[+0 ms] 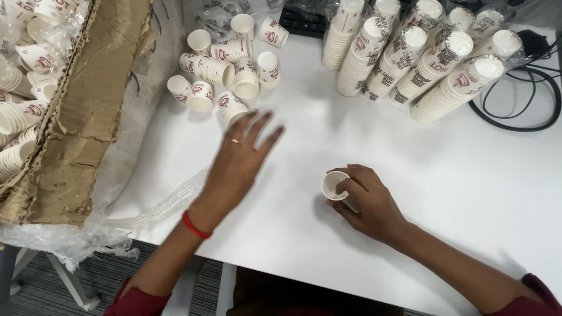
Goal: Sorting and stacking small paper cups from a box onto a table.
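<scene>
My right hand [364,202] is closed around a small white paper cup [334,186] lying tilted on the white table [468,193], its mouth facing left. My left hand [240,158] stretches flat and open over the table, fingers spread, wearing a ring and a red wrist band. Its fingertips reach toward a loose cluster of small printed paper cups [225,73], some single, some in short stacks; the nearest short stack [233,108] lies just beyond the fingers.
Several long sleeves of stacked cups [421,55] in clear wrap lie at the back right. A torn cardboard box [88,105] full of cups stands at the left on plastic sheeting [146,205]. Black cables [527,99] and a keyboard [301,23] sit at the back.
</scene>
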